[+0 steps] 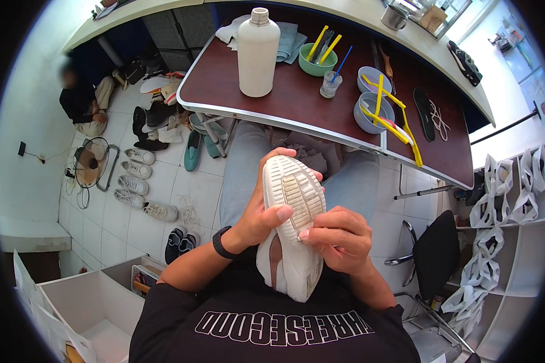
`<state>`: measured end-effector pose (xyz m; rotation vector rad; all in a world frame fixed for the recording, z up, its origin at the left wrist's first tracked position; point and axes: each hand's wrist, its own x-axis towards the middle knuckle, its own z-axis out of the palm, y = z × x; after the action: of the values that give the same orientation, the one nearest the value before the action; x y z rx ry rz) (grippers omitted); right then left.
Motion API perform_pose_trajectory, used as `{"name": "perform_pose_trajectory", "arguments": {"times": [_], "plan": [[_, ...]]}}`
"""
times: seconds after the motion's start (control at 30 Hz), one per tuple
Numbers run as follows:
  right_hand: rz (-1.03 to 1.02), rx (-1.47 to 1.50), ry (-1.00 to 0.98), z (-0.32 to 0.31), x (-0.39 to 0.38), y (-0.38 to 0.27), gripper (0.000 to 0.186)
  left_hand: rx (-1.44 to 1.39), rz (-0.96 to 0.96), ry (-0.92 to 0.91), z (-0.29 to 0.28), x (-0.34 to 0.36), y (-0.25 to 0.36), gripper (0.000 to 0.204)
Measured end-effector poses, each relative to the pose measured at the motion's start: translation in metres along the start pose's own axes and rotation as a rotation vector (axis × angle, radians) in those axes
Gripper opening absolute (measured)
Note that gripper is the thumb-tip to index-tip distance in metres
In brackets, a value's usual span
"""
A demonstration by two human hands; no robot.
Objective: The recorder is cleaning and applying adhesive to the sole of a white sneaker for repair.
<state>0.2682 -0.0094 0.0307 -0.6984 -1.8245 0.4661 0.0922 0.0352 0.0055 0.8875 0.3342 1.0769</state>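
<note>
A white shoe [292, 212] is held up over my lap with its worn, ribbed sole facing me. My left hand [261, 209] grips it from the left side, thumb over the sole's edge and fingers behind. On the other side, my right hand [340, 237] is closed in a pinch, thumb and fingertips touching the sole's right edge. Whatever those fingertips may hold is too small or hidden to make out. A brown patch [276, 260] shows at the arch.
On the dark red table [224, 78] ahead stand a white bottle [258, 57], a green bowl [318, 59] and grey bowls [369, 115] with yellow-handled brushes. Pairs of shoes [133, 184] line the floor at left, where a person [85, 100] sits. A black chair [436, 254] stands at right.
</note>
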Motion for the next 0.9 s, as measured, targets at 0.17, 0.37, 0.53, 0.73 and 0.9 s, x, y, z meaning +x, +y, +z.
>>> {"name": "perform_pose_trajectory", "arguments": {"times": [0.17,0.37,0.53,0.73,0.9], "plan": [[-0.014,-0.003,0.014,0.004,0.003,-0.001,0.022,-0.022,0.01,-0.018,-0.003,0.0,0.001,0.096],[0.002,0.0,-0.003,-0.002,-0.003,-0.001,0.033,0.074,-0.044,0.064,0.006,0.002,0.002,0.105],[-0.029,0.01,0.01,0.0,0.002,-0.003,0.034,0.077,-0.053,0.062,0.008,0.002,0.002,0.105],[-0.02,0.014,0.005,-0.004,-0.001,0.002,0.033,0.079,-0.043,0.06,0.008,0.004,0.002,0.105],[-0.015,0.054,0.012,-0.006,-0.005,0.002,0.032,0.103,-0.031,0.032,0.007,0.004,-0.002,0.103]]}}
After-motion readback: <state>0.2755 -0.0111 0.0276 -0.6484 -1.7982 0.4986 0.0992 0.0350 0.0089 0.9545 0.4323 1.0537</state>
